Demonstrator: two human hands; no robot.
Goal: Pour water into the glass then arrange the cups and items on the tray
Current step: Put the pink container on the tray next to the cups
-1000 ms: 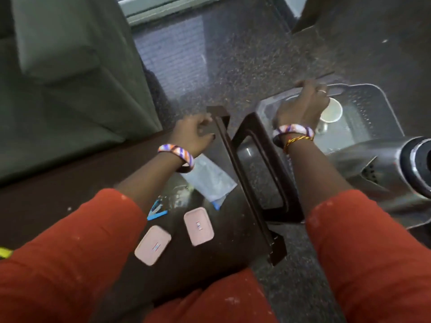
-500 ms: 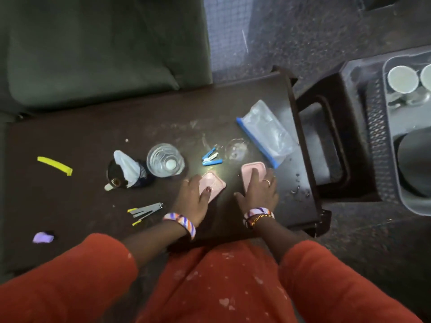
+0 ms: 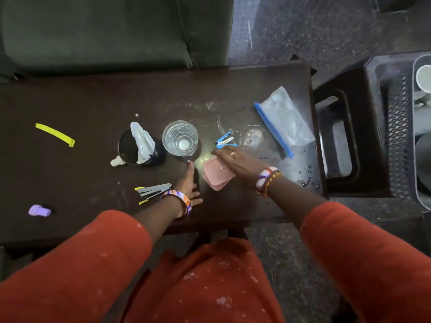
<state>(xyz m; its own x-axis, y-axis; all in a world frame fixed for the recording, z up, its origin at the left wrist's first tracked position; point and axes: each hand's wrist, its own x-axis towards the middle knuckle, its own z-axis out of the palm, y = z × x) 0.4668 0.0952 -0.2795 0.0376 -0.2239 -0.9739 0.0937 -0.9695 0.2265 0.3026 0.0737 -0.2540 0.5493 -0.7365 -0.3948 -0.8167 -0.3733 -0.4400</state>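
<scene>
A clear glass (image 3: 180,138) with water in it stands mid-table on the dark table (image 3: 81,173). Two pink cases (image 3: 215,177) lie stacked just right of it. My right hand (image 3: 238,163) is spread over them, fingertips reaching the small blue stapler (image 3: 225,141); any grip on the cases is hidden under the palm. My left hand (image 3: 189,186) rests flat on the table beside the cases, fingers apart and holding nothing. The grey tray (image 3: 414,94) sits on a black stool (image 3: 363,73) at the far right and holds a white cup (image 3: 425,78).
A black mesh cup (image 3: 126,148) with crumpled plastic stands left of the glass. A zip bag (image 3: 283,118), a clear round piece (image 3: 253,136), a grey stapler (image 3: 154,190), a yellow clip (image 3: 54,134) and a purple cap (image 3: 38,210) lie around. Water drops (image 3: 307,181) mark the table's right end. A green sofa (image 3: 105,31) is behind.
My hands came back from the tray to the table and each took a pink case. The two cases are now stacked under my right hand, and my left hand has let go.
</scene>
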